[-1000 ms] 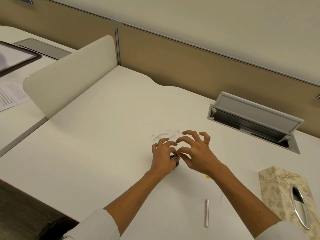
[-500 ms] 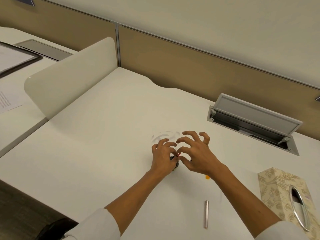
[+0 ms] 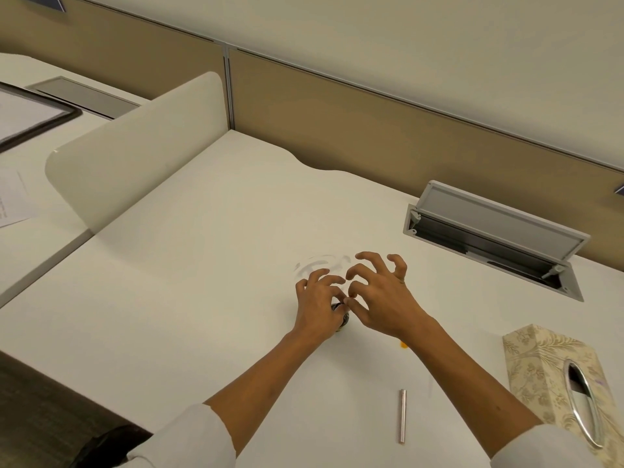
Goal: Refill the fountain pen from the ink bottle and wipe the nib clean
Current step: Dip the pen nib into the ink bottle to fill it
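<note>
Change since earlier: almost nothing; both hands stay clustered over the same spot on the desk, fingers shifted only slightly.
Head view, left hand (image 3: 319, 307): curled down around a small dark ink bottle (image 3: 341, 318), clasping it from the left; only a dark sliver of the bottle shows between the two hands.
Head view, right hand (image 3: 381, 298): thumb and forefinger pinched together right above the bottle's top, other fingers splayed and arched; what the pinch holds is too small to tell.
Ink bottle place: standing on the white desk top (image 3: 202, 265), mid-desk, touching the left palm.
Slim silver metal tube (image 3: 402, 416): lying alone on the near desk, right of the forearms, well apart from both hands.
Small orange spot (image 3: 403, 346): on the desk just beside the right wrist.
Floral cream tissue box (image 3: 553, 376): near right edge.
Grey hinged cable hatch (image 3: 496, 238): open, far right.
</note>
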The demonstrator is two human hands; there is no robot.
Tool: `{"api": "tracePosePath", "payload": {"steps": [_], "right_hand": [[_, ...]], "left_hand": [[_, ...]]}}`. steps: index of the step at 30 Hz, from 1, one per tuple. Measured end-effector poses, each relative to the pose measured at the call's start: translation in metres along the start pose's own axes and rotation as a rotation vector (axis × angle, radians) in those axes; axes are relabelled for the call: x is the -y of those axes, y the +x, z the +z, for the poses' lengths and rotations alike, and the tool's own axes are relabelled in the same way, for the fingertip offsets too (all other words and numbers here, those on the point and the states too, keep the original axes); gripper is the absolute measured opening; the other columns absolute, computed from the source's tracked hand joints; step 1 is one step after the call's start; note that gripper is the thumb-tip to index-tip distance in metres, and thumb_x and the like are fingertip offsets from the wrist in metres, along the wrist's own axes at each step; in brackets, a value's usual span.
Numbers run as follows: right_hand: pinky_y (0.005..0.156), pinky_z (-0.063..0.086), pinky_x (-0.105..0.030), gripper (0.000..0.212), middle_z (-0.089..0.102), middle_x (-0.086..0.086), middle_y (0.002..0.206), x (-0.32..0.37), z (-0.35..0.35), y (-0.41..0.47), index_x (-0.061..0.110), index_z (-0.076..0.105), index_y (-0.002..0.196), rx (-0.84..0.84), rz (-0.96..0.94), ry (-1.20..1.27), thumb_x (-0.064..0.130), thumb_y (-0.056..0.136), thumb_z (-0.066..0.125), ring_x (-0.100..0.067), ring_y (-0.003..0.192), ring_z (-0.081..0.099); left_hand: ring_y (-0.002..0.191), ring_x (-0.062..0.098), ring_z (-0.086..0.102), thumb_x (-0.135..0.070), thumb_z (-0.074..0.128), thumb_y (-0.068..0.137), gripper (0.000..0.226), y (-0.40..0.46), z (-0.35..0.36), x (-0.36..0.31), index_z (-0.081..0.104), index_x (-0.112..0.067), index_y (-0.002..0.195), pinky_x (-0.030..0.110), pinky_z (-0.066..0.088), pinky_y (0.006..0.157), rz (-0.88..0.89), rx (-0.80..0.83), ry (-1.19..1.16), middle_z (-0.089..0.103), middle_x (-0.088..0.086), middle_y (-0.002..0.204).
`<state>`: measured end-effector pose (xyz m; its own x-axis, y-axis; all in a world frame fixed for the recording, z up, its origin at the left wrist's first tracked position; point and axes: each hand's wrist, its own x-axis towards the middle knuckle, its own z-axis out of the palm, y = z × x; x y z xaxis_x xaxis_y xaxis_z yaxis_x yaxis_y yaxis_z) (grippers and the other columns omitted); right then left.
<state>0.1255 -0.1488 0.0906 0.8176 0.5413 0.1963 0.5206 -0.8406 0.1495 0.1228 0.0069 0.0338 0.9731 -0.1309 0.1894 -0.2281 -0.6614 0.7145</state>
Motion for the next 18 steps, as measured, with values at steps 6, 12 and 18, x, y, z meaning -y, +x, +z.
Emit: {"api": "tracePosePath", "payload": {"steps": [6, 12, 18], "right_hand": [[0.105, 0.018, -0.052, 0.019, 0.064, 0.013, 0.117, -0.0039, 0.0002, -0.0012, 0.031, 0.073, 0.092, 0.032, 0.017, 0.112, 0.042, 0.078, 0.068, -0.022, 0.135, 0.042], [0.104, 0.017, -0.051, 0.005, 0.065, 0.015, 0.112, -0.0011, 0.0056, -0.0027, 0.031, 0.074, 0.081, -0.004, 0.018, 0.144, 0.034, 0.08, 0.071, -0.02, 0.133, 0.042], [0.103, 0.017, -0.05, 0.006, 0.065, 0.016, 0.105, 0.0002, 0.006, -0.0026, 0.029, 0.073, 0.079, -0.012, 0.036, 0.133, 0.033, 0.08, 0.07, -0.021, 0.132, 0.045]], "left_hand": [[0.133, 0.014, 0.037, -0.022, 0.073, 0.08, 0.008, -0.0003, -0.0002, 0.0, 0.077, -0.017, 0.086, 0.032, 0.019, 0.103, 0.001, 0.001, -0.003, 0.065, -0.008, 0.123], [0.133, 0.015, 0.038, -0.023, 0.073, 0.08, 0.008, 0.0004, 0.0009, 0.0013, 0.077, -0.018, 0.083, 0.035, 0.021, 0.105, -0.008, -0.002, 0.002, 0.065, -0.007, 0.124], [0.132, 0.013, 0.038, -0.025, 0.072, 0.081, 0.008, -0.0003, 0.0019, 0.0008, 0.076, -0.019, 0.082, 0.034, 0.021, 0.103, -0.003, -0.007, -0.004, 0.065, -0.009, 0.122]]}}
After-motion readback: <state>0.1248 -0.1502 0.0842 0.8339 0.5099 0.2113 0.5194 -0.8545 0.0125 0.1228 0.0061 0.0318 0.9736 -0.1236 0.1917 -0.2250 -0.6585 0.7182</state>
